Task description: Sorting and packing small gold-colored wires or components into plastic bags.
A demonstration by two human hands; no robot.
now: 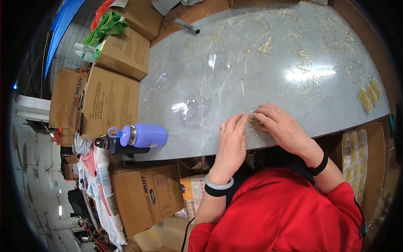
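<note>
A small bunch of gold wire hooks (254, 123) is between my two hands at the near edge of the grey tabletop (184, 134). My left hand (231, 143) has its fingers closed against the left side of the bunch. From the right, the curled fingers of my right hand (282, 128) cover part of it. My fingertips hide some of the wire. Beyond my hands, loose gold hooks (303, 56) lie scattered over the far and right parts of the table. Several neat gold bundles (369, 95) lie at the right edge.
A purple bottle (150, 135) and a dark bottle (121, 145) lie at the left table edge. Cardboard boxes (110, 101) stack along the left. A grey tube (187, 26) is at the far edge. Below right, an open box (375, 164) holds packed gold bundles (354, 159).
</note>
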